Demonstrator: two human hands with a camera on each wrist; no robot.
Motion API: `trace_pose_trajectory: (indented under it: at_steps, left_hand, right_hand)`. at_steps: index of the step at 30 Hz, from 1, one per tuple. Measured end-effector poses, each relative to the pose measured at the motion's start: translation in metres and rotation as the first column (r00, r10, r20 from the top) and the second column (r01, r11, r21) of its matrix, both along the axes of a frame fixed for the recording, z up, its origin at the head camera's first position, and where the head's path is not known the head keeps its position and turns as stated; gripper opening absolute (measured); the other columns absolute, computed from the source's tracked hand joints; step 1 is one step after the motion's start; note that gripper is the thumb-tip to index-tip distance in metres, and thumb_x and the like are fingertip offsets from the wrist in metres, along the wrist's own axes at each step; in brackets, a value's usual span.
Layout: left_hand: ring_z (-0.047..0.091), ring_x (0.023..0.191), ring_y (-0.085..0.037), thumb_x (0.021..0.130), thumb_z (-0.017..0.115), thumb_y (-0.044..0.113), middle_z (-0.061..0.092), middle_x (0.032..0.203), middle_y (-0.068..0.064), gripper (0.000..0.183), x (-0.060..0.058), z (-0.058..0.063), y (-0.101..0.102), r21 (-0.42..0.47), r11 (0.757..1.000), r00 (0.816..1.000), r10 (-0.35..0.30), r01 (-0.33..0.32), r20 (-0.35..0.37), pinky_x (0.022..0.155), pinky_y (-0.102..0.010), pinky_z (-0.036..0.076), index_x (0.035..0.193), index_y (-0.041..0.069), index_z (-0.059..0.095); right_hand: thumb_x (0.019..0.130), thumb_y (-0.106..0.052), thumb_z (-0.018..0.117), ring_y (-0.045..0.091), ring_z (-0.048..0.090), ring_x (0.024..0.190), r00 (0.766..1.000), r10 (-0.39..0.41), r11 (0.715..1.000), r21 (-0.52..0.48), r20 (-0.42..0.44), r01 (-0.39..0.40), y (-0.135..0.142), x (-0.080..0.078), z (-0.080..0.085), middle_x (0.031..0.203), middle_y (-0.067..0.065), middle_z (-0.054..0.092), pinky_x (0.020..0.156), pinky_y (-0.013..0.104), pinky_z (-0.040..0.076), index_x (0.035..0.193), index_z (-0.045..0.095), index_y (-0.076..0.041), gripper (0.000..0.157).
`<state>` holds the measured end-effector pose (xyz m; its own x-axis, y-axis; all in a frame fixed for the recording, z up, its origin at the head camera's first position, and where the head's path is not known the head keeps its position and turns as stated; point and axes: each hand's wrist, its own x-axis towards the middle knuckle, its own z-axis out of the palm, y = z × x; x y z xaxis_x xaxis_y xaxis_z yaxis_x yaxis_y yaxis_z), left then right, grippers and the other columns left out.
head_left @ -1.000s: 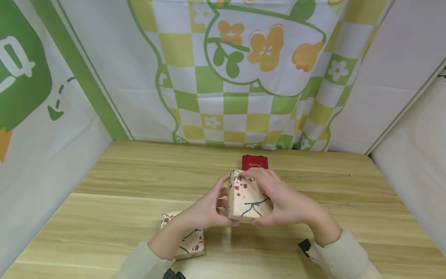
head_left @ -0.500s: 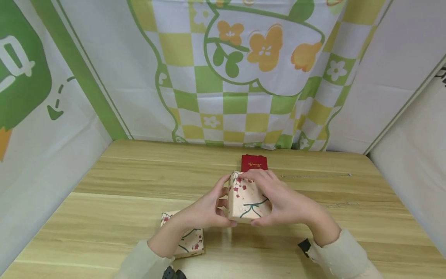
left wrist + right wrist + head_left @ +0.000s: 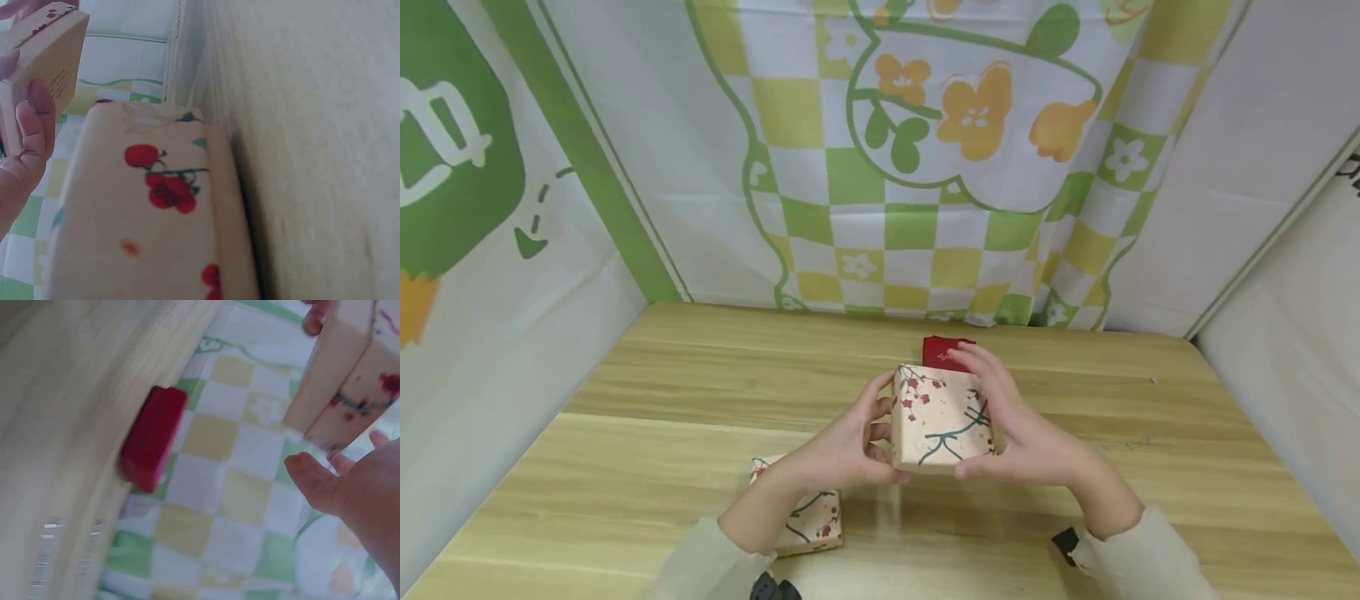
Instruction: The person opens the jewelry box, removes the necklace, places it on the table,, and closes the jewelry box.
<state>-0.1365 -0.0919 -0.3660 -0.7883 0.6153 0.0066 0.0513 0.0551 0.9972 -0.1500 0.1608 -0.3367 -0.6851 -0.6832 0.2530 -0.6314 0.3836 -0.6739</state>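
My left hand (image 3: 850,446) grips a cream gift box (image 3: 936,417) with a red blossom print by its left side, holding it above the wooden table. In the left wrist view, small printed text shows on the box's (image 3: 59,75) plain underside. At its right side my right hand (image 3: 1018,429) has its fingers spread loosely. The right wrist view shows that hand (image 3: 365,487) just off the box, with a gap at the fingertips. A second box (image 3: 816,525) of the same print lies on the table, partly hidden under my left forearm.
A small red box (image 3: 936,354) with gold lettering stands behind the held box. Two thin silver chains lie to the right, the farther chain (image 3: 1097,382) near the back and the nearer chain (image 3: 1138,442) in front. A checked curtain (image 3: 910,225) hangs behind the table.
My right hand has loosened from the box and shifted right, its fingers lifting off, so more of the printed top shows. The left hand keeps its grip. The view has shifted slightly.
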Motion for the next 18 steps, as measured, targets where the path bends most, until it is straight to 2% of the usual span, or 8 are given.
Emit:
trace_pose_trajectory:
  at_steps: [2,4,8,10,11,15,18]
  left_hand:
    - [0.053,0.112,-0.025,0.07,0.073,-0.003,0.035,0.142,-0.002,0.108,0.0,0.0,0.001,0.002,1.0,1.0,0.011,-0.011,0.01,0.08,-0.038,0.052,0.14,0.044,0.006]
    - [0.052,0.115,-0.025,0.07,0.074,-0.003,0.034,0.143,0.0,0.109,0.0,0.0,0.001,0.019,1.0,1.0,0.013,-0.013,0.022,0.08,-0.039,0.052,0.14,0.044,0.006]
    - [0.054,0.112,-0.026,0.069,0.075,-0.003,0.036,0.142,-0.001,0.109,-0.002,0.002,0.001,0.039,0.999,1.0,0.01,-0.01,-0.004,0.081,-0.04,0.051,0.141,0.043,0.007]
    - [0.055,0.11,-0.026,0.069,0.076,-0.001,0.036,0.141,-0.001,0.109,-0.003,0.004,0.002,0.032,0.999,1.0,0.014,-0.013,-0.019,0.081,-0.04,0.051,0.141,0.043,0.007]
    - [0.055,0.11,-0.026,0.069,0.076,-0.001,0.036,0.142,-0.001,0.109,-0.003,0.005,0.002,0.03,0.999,1.0,0.014,-0.013,-0.022,0.081,-0.04,0.051,0.141,0.043,0.007]
    - [0.054,0.109,-0.026,0.07,0.077,0.004,0.033,0.143,-0.002,0.111,-0.007,0.009,0.003,-0.008,1.0,0.999,0.017,-0.017,-0.03,0.081,-0.038,0.052,0.141,0.045,0.002]
    - [0.054,0.109,-0.026,0.071,0.077,0.004,0.031,0.145,-0.005,0.115,-0.008,0.011,0.003,-0.006,1.0,1.0,0.015,-0.016,-0.019,0.081,-0.037,0.052,0.14,0.048,-0.004]
  right_hand:
    - [0.077,-0.028,0.073,0.032,0.01,0.138,0.992,0.011,0.994,-0.112,0.124,0.003,0.01,-0.004,-0.007,0.153,0.001,-0.003,0.098,0.063,0.028,0.147,-0.004,-0.026,0.104]
    - [0.085,-0.025,0.065,0.04,0.016,0.135,0.972,0.051,0.982,-0.19,0.229,-0.007,0.02,-0.008,-0.014,0.152,0.011,0.0,0.098,0.063,0.029,0.146,-0.01,-0.028,0.096]
    - [0.094,-0.019,0.051,0.046,0.033,0.127,0.894,0.194,0.95,-0.304,0.403,-0.07,0.029,-0.012,-0.025,0.146,0.028,0.015,0.093,0.053,0.041,0.143,-0.017,-0.033,0.086]
    - [0.094,-0.012,0.05,0.041,0.041,0.124,0.859,0.244,0.936,-0.342,0.45,-0.086,0.029,-0.012,-0.027,0.144,0.029,0.022,0.09,0.048,0.046,0.144,-0.016,-0.033,0.086]
    - [0.093,-0.008,0.05,0.038,0.045,0.121,0.849,0.254,0.931,-0.354,0.464,-0.085,0.029,-0.012,-0.027,0.144,0.029,0.023,0.088,0.047,0.047,0.144,-0.015,-0.033,0.086]
    - [0.09,0.001,0.052,0.029,0.051,0.117,0.841,0.241,0.925,-0.377,0.484,-0.049,0.026,-0.013,-0.023,0.145,0.026,0.021,0.086,0.043,0.05,0.147,-0.008,-0.031,0.088]
    - [0.09,0.002,0.052,0.03,0.053,0.114,0.826,0.245,0.915,-0.402,0.508,-0.024,0.023,-0.014,-0.018,0.143,0.026,0.022,0.085,0.043,0.05,0.147,-0.005,-0.03,0.087]
